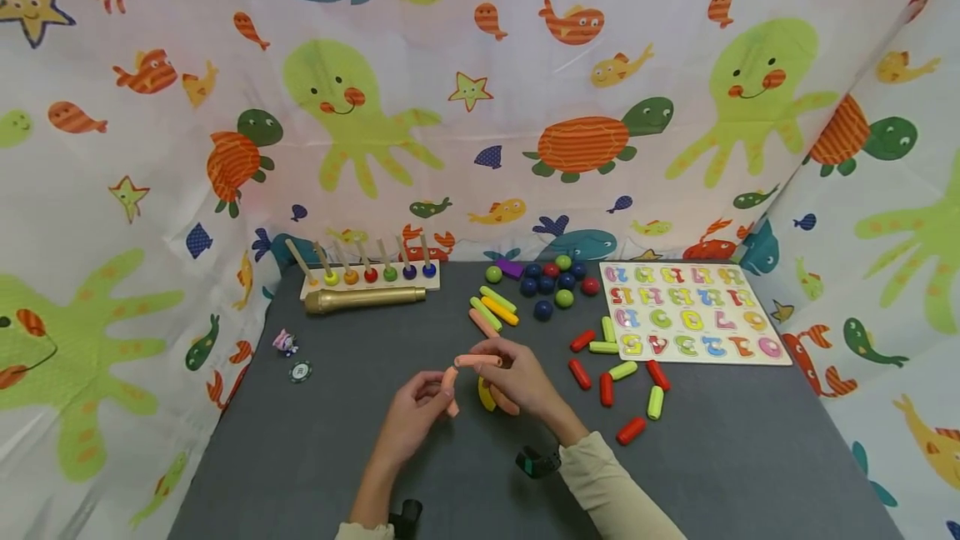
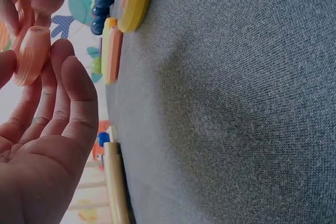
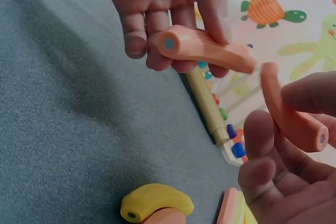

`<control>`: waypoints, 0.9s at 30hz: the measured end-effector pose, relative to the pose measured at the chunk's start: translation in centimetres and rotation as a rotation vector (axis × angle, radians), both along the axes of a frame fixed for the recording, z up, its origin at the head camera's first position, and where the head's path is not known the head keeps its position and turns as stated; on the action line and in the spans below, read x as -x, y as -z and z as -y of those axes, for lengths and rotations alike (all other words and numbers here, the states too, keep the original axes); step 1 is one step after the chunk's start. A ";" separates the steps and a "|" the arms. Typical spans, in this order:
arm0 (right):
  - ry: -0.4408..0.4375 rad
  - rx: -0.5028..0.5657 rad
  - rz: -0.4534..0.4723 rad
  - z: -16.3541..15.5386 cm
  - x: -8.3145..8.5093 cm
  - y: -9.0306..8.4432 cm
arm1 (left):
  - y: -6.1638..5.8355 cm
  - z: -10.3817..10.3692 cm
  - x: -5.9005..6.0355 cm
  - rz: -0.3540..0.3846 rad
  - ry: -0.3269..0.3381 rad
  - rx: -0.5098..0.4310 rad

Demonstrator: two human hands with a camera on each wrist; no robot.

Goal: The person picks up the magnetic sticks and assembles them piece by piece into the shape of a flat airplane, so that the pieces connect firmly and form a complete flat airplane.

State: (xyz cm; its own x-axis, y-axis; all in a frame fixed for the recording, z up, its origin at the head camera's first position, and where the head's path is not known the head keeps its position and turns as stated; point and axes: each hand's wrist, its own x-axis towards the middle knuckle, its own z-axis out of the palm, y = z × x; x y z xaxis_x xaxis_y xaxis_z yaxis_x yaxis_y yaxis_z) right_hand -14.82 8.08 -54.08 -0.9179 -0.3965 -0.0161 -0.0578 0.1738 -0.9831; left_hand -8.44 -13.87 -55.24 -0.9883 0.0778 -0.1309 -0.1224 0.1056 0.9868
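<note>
My left hand (image 1: 416, 415) pinches a peach-coloured curved stick block (image 1: 452, 382) between thumb and fingers, tilted upward. Another peach curved stick block (image 1: 470, 360) lies level in the fingers of my right hand (image 1: 528, 382). Both are held above the table, their near ends facing each other; in the right wrist view the left hand's block (image 3: 210, 50) ends close beside the tip of the right hand's block (image 3: 286, 111). Each shows a small round inset in its outer end. Below the right hand rest a yellow curved block (image 3: 157, 201) and a peach curved block (image 3: 167, 216).
Long yellow, lime and peach sticks (image 1: 499, 311) lie beyond the hands, with coloured balls (image 1: 542, 309) behind. Short red and lime sticks (image 1: 606, 390) are scattered rightward near a number board (image 1: 693, 348). A peg stand (image 1: 367, 281), gold tube (image 1: 367, 299), small figurine (image 1: 285, 342) and chip (image 1: 300, 371) sit left.
</note>
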 end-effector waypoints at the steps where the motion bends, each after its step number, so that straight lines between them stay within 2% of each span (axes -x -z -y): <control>1: -0.010 0.008 -0.009 0.1 0.0 0.0 | -0.1 0.0 0.0 0.000 0.001 0.003; 6: -0.044 0.038 -0.040 0.4 0.0 -0.1 | -0.2 0.1 0.0 -0.002 -0.012 0.037; 10: -0.060 0.010 -0.071 0.5 0.0 -0.3 | 0.1 0.4 0.0 -0.009 -0.023 0.125; 16: -0.133 -0.064 -0.103 1.5 0.3 0.0 | 0.5 1.0 0.0 -0.029 -0.043 0.274; 20: -0.169 -0.089 -0.087 3.2 1.0 0.9 | 0.8 1.7 -0.1 -0.091 -0.092 0.396; 24: -0.176 -0.149 -0.072 5.6 1.9 1.9 | 1.6 3.0 0.2 -0.095 -0.135 0.494; 27: -0.186 -0.183 -0.065 7.3 2.3 2.5 | 2.2 4.0 0.5 -0.077 -0.143 0.562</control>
State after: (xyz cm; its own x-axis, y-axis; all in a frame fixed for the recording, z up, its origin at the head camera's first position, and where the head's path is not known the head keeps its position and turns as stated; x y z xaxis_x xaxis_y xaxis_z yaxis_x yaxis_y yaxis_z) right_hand -17.17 0.81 -56.56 -0.8312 -0.5541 -0.0459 -0.1676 0.3284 -0.9296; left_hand -8.96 -17.84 -57.48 -0.9922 -0.1178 -0.0408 -0.1041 0.6029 0.7910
